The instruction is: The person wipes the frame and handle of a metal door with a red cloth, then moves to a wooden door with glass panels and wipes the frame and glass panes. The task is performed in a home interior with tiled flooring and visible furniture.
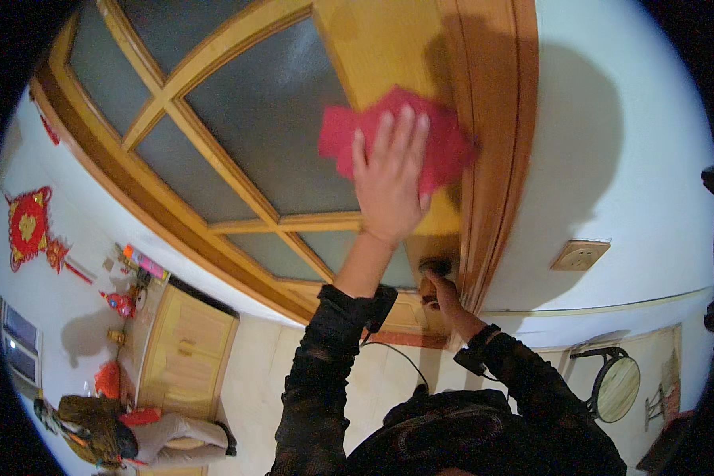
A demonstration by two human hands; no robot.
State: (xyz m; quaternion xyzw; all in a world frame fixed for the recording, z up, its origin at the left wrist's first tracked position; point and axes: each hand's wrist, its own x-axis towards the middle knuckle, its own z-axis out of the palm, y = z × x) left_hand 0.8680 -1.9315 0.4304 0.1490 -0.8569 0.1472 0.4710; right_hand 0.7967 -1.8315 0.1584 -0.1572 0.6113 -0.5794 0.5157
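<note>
My left hand [390, 175] presses a pinkish-red cloth [449, 137] flat against the wooden door [381, 41], its fingers pointing up the frame. The cloth spreads over the door's yellowish edge rail, with one corner overlapping the frosted glass pane [268, 119]. Lower down, my right hand [446, 291] is closed around a dark round door knob [434, 265]. Its fingers are partly hidden behind the knob and the dim light there.
Right of the door runs a brown door frame [500, 143], then a white wall with a socket plate [580, 254]. A small round table [616, 388] stands lower right. At lower left, another person [172, 437] is beside a wooden cabinet [181, 351]. A red knot ornament [28, 229] hangs beyond.
</note>
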